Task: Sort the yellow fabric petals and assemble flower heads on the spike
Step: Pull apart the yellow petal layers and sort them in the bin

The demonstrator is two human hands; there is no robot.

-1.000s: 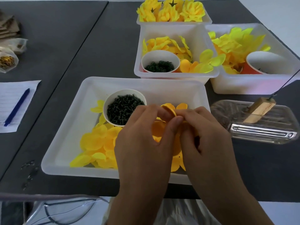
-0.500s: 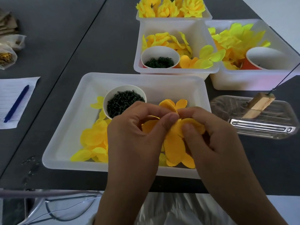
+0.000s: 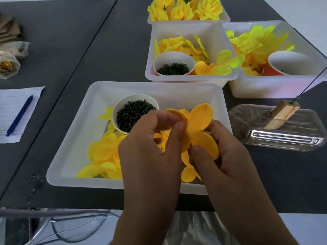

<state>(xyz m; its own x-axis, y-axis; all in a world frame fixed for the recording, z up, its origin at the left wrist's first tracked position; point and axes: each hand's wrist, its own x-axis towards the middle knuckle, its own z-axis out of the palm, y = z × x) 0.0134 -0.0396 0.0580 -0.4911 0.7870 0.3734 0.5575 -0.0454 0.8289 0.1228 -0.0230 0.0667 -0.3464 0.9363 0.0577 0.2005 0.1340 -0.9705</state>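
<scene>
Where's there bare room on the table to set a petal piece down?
Bare dark tabletop lies between the paper and the bins, left of the front tray. A narrower strip lies below the clear lid. The upper right is crowded with bins, and both hands fill the tray's right half.

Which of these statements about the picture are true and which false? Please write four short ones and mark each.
1. Both hands, left and right, pinch orange-yellow fabric petals. True.
2. The white paper cup of small dark green pieces stands in the near white plastic tray. True.
3. The blue pen lies inside that tray. False: it lies on lined paper.
4. The wooden block with the thin wire spike already carries petals. False: it is bare.
</scene>
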